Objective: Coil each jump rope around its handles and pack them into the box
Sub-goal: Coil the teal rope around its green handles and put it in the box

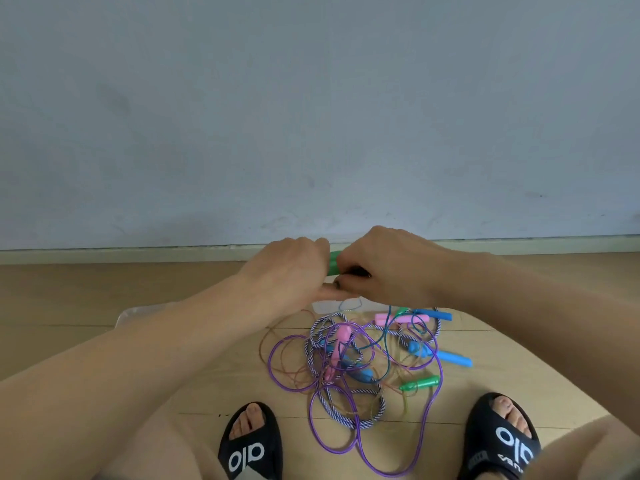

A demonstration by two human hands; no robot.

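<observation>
Home room: wood-look floor (104,292), plain wall (311,98), slippers (251,441).

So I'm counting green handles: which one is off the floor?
The green handle gripped between both hands; the other green handle lies in the tangle.

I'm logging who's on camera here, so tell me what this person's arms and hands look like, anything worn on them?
Both arms are bare right down to the bottom of the picture: no sleeves show. The left hand and right hand wear no gloves, and no watch, bracelet or ring is visible. No markings show on either forearm. The fingers are mostly hidden behind the backs of the hands.
</observation>
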